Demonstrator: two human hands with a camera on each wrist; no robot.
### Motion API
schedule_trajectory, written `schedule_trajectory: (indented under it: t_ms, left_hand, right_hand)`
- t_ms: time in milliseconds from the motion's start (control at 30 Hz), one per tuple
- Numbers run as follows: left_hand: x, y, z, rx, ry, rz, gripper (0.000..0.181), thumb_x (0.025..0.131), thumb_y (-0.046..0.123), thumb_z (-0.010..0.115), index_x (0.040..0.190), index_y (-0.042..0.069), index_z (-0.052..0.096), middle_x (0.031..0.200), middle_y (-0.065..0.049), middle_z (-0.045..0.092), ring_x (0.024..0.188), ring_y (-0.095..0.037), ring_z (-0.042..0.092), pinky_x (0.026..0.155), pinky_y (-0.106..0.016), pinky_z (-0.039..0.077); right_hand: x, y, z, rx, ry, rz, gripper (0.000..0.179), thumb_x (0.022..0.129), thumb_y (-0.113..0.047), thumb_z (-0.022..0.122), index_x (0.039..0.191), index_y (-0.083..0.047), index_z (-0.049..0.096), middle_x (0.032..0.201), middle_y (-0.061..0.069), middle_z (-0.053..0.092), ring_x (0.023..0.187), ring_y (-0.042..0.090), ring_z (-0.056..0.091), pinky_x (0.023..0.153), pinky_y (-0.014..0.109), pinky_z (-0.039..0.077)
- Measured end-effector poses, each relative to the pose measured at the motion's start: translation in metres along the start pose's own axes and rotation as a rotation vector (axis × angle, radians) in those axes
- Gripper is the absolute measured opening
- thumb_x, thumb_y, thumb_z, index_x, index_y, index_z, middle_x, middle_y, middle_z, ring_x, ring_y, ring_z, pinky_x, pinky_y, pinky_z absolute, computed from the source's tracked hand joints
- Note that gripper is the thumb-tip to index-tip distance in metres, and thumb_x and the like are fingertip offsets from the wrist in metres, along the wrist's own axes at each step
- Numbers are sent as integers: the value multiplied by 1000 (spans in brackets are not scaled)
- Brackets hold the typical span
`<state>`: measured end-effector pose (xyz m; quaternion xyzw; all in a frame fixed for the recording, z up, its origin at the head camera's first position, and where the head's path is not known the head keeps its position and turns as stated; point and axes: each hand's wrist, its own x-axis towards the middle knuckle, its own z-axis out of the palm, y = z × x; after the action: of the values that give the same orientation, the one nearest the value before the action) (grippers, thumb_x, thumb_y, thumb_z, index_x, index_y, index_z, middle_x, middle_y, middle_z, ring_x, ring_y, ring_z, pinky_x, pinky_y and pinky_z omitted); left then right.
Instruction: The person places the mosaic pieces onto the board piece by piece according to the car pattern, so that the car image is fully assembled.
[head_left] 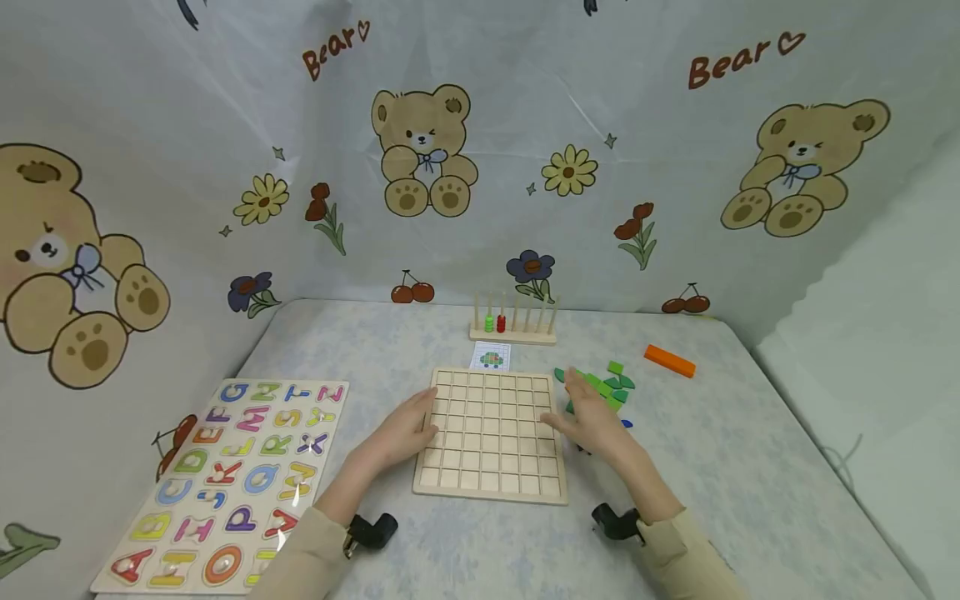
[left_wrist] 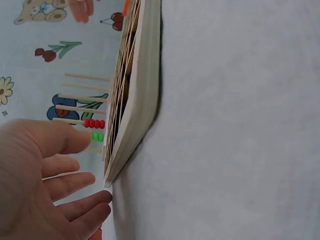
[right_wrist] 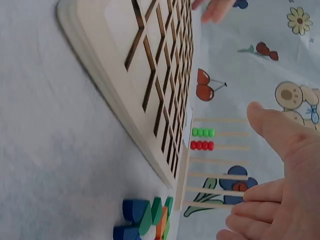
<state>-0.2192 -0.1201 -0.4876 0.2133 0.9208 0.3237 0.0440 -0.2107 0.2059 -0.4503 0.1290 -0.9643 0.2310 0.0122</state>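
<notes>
A square wooden grid board (head_left: 491, 433) with rows of shallow square cells lies flat on the table between the two hands. My left hand (head_left: 405, 429) is at its left edge, fingers relaxed and slightly spread, holding nothing. In the left wrist view the fingertips (left_wrist: 102, 197) are right by a corner of the board (left_wrist: 142, 75). Off the board's right edge my right hand (head_left: 592, 421) hovers with thumb and fingers apart, nothing in its grasp. It partly hides a scatter of green pieces (head_left: 616, 367). In the right wrist view, blue blocks (right_wrist: 136, 210) also show there.
Behind the board lie a small picture card (head_left: 491, 357) and a wooden peg rack (head_left: 517, 336) with green and red beads. An orange bar (head_left: 670, 361) lies at the back right. A colourful alphabet board (head_left: 251, 475) covers the table's left side.
</notes>
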Motion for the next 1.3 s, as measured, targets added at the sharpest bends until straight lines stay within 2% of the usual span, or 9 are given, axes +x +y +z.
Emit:
schedule_trajectory:
  t_ms: [100,267,333,533,633,767,833,1100,1300]
  left_hand:
    - [-2,-5,3,-38,1,-11,58,94,10,54,145,-5,30,148,-21,31,136,-33,28,110,-45,26]
    - [-4,-11,9,-62,36,-13,54,94,5,53,143,-4,34,145,-20,36,134,-32,32,109,-44,29]
    - [-4,-13,11,-73,46,-9,54,94,5,53,144,-4,34,145,-20,36,134,-31,32,109,-42,29]
    - [-6,-19,17,-104,70,-9,53,93,6,54,143,-2,37,145,-18,37,134,-30,33,109,-42,30]
    - [-6,-20,16,-116,92,2,52,93,6,55,142,-2,39,144,-18,38,134,-30,34,108,-42,31]
    - [-6,-24,16,-123,90,7,51,94,7,55,142,0,40,145,-16,38,134,-29,33,108,-41,31]
    - [-6,-25,16,-126,88,5,51,94,8,55,143,1,40,145,-15,38,134,-28,33,109,-41,31]
    - [-9,-26,18,-144,91,-2,52,94,10,55,143,2,39,145,-14,38,135,-28,32,109,-41,29]
    - [-8,-27,18,-157,98,14,53,94,9,56,143,2,39,145,-14,38,135,-28,32,109,-42,30]
  right_hand:
    - [-1,8,-4,36,24,5,84,89,-37,65,145,9,23,147,29,26,131,45,29,101,58,34]
    - [1,27,-15,86,123,40,70,92,-29,62,139,13,33,140,34,34,127,49,33,100,61,33]
    - [3,37,-19,99,155,69,65,93,-27,60,139,12,35,138,34,36,127,49,33,100,61,32]
    - [9,75,-30,148,233,115,52,95,-21,58,134,11,44,128,31,48,114,45,48,93,56,43]
    - [14,94,-34,204,260,176,49,97,-25,55,132,9,47,127,29,51,113,42,50,93,53,44]
    - [18,117,-34,290,267,283,50,98,-30,52,132,6,49,126,26,53,114,39,51,94,50,45]
    - [21,125,-33,316,259,306,48,97,-28,53,131,6,50,126,26,53,114,39,51,94,50,45]
    - [27,150,-22,364,188,333,39,97,-15,55,131,4,51,126,24,54,114,37,51,94,49,45]
    - [27,164,-12,411,204,313,38,97,-14,54,132,0,53,127,20,56,114,33,51,97,48,42]
